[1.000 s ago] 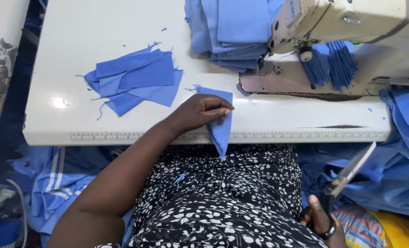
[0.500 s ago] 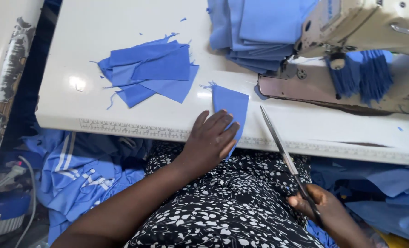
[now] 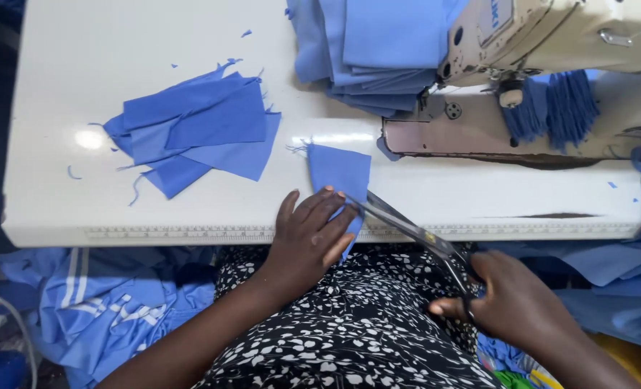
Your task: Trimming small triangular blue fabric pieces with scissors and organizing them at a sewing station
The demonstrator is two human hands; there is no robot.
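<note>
A small blue fabric piece (image 3: 339, 170) lies on the white table, hanging over its front edge. My left hand (image 3: 310, 232) grips its lower part at the table edge. My right hand (image 3: 511, 301) holds a pair of scissors (image 3: 408, 227) by the handles. The blades point up and left, and their tips touch the fabric piece right beside my left fingers.
A loose pile of cut blue pieces (image 3: 198, 133) lies at the table's left. A stack of folded blue cloth (image 3: 363, 47) sits behind, next to the sewing machine (image 3: 551, 43). A ruler strip runs along the table's front edge (image 3: 190, 232). More blue cloth lies below the table at both sides.
My right hand has come up from my lap with the scissors and brought the blades to the blue piece. My left hand has slid down to the piece's lower part.
</note>
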